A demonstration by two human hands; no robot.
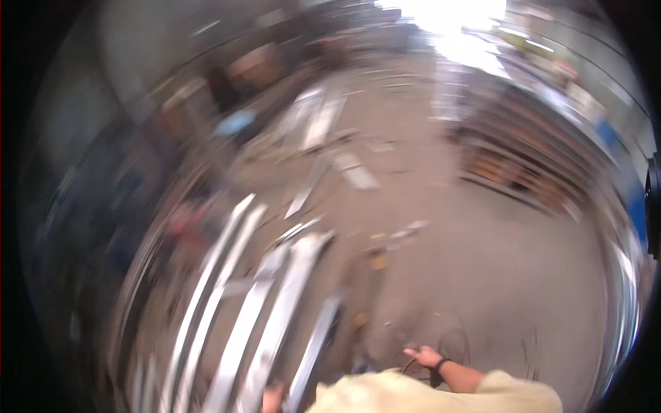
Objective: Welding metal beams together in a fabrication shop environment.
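Note:
Motion blur smears the whole head view. My right hand (425, 356) is low and right of the middle, with a dark band (444, 362) at its wrist and its fingertips pointing left. A thin dark loop, perhaps a cable (411, 366), shows beside it; I cannot make out whether the fingers hold it. Only a smeared bit of my left hand (272, 398) appears at the lower edge, over or beside long pale metal bars (282, 310). Whether it touches them is unclear. A narrower bluish-grey bar (315, 351) lies just right of that hand.
Two thin bright bars (213, 289) run alongside on the left. Farther off, flat pale pieces (356, 172) lie on the brown floor (441, 206). A dark rack or stack (523, 151) stands at the right. Blurred clutter fills the left side; bright light enters at the top.

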